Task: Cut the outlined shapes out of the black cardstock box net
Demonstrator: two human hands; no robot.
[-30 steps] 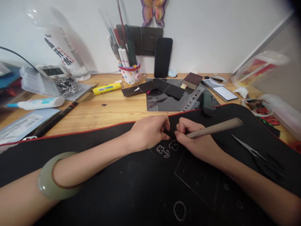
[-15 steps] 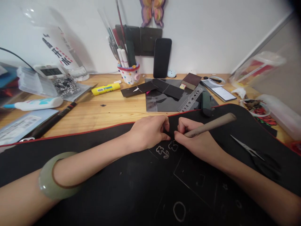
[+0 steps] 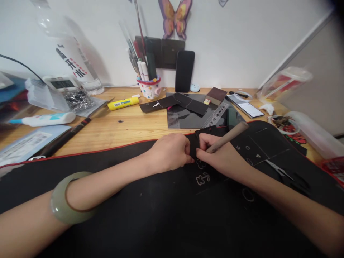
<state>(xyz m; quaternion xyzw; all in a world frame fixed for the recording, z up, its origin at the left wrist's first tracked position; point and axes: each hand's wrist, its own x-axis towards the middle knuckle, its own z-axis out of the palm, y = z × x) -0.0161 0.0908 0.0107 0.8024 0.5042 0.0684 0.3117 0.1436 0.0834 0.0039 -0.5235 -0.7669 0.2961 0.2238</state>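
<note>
My left hand [image 3: 169,152] rests on the black mat [image 3: 150,215] with its fingers pinched on the edge of a black paper sheet [image 3: 258,150]. That sheet carries small cut-out outlines, among them a flower shape [image 3: 202,178]. My right hand [image 3: 217,156] is closed around a tan-handled craft tool [image 3: 228,136], whose tip is hidden between my two hands at the sheet. A pale green bangle [image 3: 66,200] sits on my left forearm.
Scissors [image 3: 281,170] lie on the sheet at the right. Behind the mat are a dark cutting board [image 3: 182,118] with black paper scraps, a stencil ruler [image 3: 216,114], a pen cup [image 3: 149,86], a yellow glue stick [image 3: 123,103], a standing phone [image 3: 184,71] and a phone lying flat [image 3: 245,106].
The black sheet has been turned and shifted to the right, so the flower cut-outs now lie nearer me. The tool's handle has swung in closer to my hands. The camera tilted slightly.
</note>
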